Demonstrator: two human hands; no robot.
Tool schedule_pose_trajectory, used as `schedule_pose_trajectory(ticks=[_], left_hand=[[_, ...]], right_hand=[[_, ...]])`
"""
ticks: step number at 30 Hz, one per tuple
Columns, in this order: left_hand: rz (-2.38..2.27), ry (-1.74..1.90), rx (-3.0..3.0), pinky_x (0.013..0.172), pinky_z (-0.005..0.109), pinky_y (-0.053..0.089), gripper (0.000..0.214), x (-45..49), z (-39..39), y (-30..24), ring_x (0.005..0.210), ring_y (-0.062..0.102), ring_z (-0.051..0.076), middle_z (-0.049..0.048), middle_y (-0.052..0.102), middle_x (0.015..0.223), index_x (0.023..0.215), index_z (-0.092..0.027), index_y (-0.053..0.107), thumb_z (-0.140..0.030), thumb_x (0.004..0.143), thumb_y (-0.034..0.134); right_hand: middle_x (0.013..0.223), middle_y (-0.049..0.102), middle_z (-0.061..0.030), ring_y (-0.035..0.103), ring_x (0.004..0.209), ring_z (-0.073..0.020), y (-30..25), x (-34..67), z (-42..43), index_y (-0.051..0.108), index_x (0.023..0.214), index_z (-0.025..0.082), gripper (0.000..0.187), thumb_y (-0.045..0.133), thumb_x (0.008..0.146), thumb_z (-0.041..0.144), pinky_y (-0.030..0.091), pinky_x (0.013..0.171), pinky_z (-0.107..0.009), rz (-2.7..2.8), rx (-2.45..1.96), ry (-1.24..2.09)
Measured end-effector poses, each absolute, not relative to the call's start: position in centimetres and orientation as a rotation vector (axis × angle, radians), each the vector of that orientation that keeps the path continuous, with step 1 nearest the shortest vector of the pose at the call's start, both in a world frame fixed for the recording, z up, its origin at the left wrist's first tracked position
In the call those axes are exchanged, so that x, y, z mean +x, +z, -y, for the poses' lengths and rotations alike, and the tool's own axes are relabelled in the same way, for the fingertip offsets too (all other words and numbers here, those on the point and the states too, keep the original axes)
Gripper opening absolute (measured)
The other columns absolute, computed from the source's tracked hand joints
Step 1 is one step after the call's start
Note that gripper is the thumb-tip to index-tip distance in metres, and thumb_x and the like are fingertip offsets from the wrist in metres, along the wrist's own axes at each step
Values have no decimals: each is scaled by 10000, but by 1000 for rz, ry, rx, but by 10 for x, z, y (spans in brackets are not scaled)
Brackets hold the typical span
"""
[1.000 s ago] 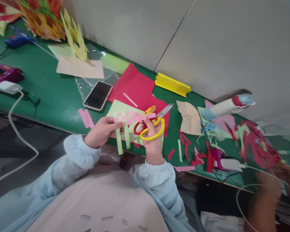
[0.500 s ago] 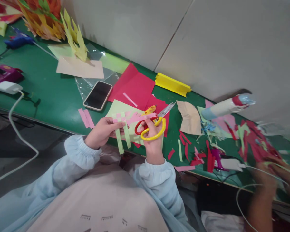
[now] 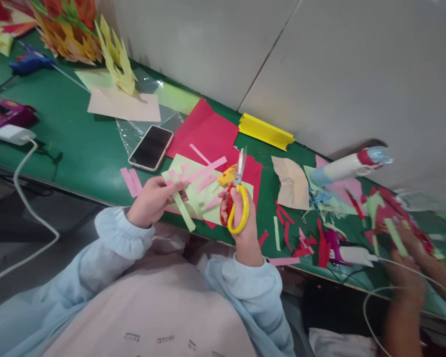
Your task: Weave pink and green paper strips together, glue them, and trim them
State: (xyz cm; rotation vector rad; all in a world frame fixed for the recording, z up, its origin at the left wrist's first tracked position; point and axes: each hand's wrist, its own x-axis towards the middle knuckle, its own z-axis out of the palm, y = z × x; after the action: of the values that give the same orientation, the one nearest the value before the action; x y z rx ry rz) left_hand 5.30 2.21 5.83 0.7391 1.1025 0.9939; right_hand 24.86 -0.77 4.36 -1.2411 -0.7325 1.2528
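Observation:
My left hand (image 3: 151,198) pinches a small mat woven from pink and pale green paper strips (image 3: 188,183), held just above the near edge of the green table (image 3: 78,144). My right hand (image 3: 241,223) grips the red and yellow scissors (image 3: 235,196) by their loops. The blades point up and away from me, right of the woven strips and apart from them. Under both hands lie a pale green sheet (image 3: 204,198) and a red sheet (image 3: 208,131).
A phone (image 3: 150,147) lies face up left of the red sheet. A yellow folded piece (image 3: 265,130) rests by the wall. Red and pink paper scraps (image 3: 301,238) litter the right side, with a glue gun (image 3: 347,166). Another person's hands (image 3: 412,263) work at the far right. A white cable (image 3: 26,198) hangs left.
My right hand has turned the scissors from lying across the strips to pointing upright and drawn them off the paper. The woven strips have tilted in my left hand.

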Motion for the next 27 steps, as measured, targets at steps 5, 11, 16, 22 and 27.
schedule_pose_trajectory(ticks=[5,11,16,22,27], left_hand=[[-1014,1011,634,483,196,516,219,50,-23,70,502,593,106,21,660,593,701,-113,695,-285,657,824],[-917,966,541,521,190,545,149,50,-21,77,559,633,114,35,696,670,731,-111,695,-250,757,743],[-854,934,457,545,198,570,92,55,-16,81,613,673,137,25,697,685,781,-138,687,-227,788,710],[-860,952,493,539,189,565,147,67,-9,83,596,651,118,22,680,689,783,-124,683,-261,774,736],[-981,989,533,510,184,540,245,74,-5,75,531,609,107,15,640,589,717,-111,685,-317,684,813]], right_hand=[[693,611,51,431,410,-51,25,259,28,528,1098,256,440,718,749,445,316,334,-155,837,-1321,1397],[783,542,36,376,490,-48,29,255,56,501,1146,256,451,693,790,456,308,410,-186,1036,-1188,1645],[819,534,33,407,534,-71,38,241,71,445,1197,269,458,651,827,443,357,470,-214,1028,-1136,1696],[913,578,5,553,719,-144,42,229,69,451,1209,280,405,562,863,458,493,603,-268,1011,-1187,1610],[991,595,-15,599,889,-169,36,231,68,435,1269,289,441,579,880,440,527,796,-281,1158,-1246,1453]])
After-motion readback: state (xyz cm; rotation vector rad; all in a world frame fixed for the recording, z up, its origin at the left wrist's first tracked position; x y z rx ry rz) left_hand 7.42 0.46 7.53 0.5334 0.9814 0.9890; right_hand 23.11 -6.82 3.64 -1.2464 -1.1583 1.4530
